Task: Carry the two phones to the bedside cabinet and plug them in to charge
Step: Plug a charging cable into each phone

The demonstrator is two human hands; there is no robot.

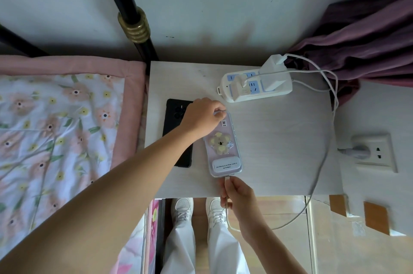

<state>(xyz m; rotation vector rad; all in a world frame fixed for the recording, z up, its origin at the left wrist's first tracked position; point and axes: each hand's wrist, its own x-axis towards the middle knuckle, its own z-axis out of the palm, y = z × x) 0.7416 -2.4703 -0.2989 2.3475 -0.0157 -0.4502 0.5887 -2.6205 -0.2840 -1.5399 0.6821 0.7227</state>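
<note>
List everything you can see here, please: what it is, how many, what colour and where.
Bedside cabinet: one, pale wood, centre.
Koala-case phone: one, lilac, face down mid-cabinet.
Black phone: one, beside it, nearer the bed, partly under the arm.
Power strip: one, white and blue, cabinet's far edge, with white chargers plugged in.
Cables: white, trailing off the cabinet's right side.
Wall socket: one, white, right, grey plug in it.
Quilt: one, floral with pink border, left.
Bedpost: one, black with gold band.
Curtain: purple, upper right.
Shoes: two, white, below.
Left hand: on koala phone's top.
Right hand: fingers pinch cable at phone's bottom.
</note>
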